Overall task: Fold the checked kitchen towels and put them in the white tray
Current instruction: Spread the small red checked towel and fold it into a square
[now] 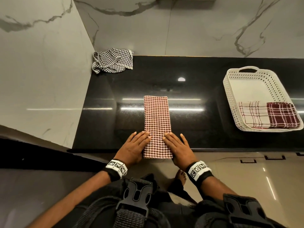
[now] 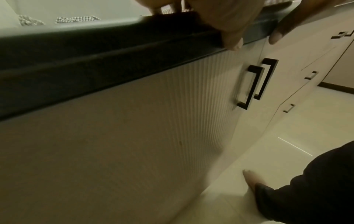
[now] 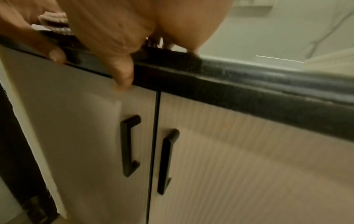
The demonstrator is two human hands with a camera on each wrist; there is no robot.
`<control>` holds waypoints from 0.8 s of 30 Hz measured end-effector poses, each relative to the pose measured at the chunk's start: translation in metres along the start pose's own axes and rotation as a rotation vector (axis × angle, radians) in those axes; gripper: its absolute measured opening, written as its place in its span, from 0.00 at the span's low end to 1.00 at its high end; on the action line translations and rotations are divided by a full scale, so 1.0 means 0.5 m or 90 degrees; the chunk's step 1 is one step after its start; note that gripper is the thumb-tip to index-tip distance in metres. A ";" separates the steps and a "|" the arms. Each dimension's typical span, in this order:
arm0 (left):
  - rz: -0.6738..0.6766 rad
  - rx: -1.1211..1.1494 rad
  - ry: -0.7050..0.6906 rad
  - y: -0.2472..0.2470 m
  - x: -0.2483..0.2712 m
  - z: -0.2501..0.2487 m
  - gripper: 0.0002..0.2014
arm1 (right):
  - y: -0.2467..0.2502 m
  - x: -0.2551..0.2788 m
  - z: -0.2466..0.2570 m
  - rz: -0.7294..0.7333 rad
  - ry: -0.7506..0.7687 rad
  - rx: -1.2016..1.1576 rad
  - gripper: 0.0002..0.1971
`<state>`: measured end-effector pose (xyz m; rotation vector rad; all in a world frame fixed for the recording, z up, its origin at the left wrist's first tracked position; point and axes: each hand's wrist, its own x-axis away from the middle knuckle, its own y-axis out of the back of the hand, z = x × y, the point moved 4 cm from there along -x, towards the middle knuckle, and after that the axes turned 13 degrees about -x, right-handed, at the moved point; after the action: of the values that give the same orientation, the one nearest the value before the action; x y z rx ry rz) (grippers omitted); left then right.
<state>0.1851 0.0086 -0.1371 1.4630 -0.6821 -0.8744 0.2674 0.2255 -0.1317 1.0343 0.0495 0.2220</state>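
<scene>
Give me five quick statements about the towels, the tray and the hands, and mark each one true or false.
1. The white tray holds two folded towels. True.
2. The red checked towel lies crumpled. False: it lies flat, folded into a long strip.
3. Both the left hand and right hand rest on that towel. True.
4. The black checked towel is in the tray. False: it lies bunched in the counter's back corner.
5. The right hand grips the tray handle. False: it rests flat on the towel.

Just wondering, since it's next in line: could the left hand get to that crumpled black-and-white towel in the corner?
Probably yes. The black-and-white towel lies uncovered on the counter, with bare surface between it and the left hand; it would need a forward stretch.
</scene>
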 end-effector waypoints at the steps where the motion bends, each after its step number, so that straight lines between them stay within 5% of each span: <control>1: -0.027 0.027 0.003 0.004 0.003 -0.002 0.27 | -0.002 0.005 0.002 -0.032 -0.001 -0.038 0.41; 4: -0.080 0.138 0.062 0.023 0.005 0.007 0.19 | 0.015 0.007 0.003 -0.128 -0.059 -0.219 0.22; 9: 0.002 0.332 0.312 0.059 -0.040 0.037 0.14 | 0.058 -0.046 0.006 -0.187 -0.241 -0.415 0.06; 14: 0.059 0.299 0.424 0.046 -0.087 0.059 0.13 | 0.059 -0.090 0.007 -0.202 -0.382 -0.361 0.10; 20: 0.097 0.266 0.506 0.050 -0.106 0.053 0.16 | 0.058 -0.095 0.026 -0.216 -0.402 -0.258 0.12; 22: 0.032 0.259 0.498 0.065 -0.096 0.044 0.17 | 0.070 -0.083 0.044 -0.260 -0.348 -0.190 0.17; 24: -0.080 0.168 0.366 0.086 -0.093 0.027 0.17 | 0.081 -0.082 0.073 -0.264 -0.221 -0.102 0.23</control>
<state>0.1525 0.0360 -0.0885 1.9004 -0.2792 -0.4234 0.2263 0.2062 -0.0812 0.8685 -0.0670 -0.3268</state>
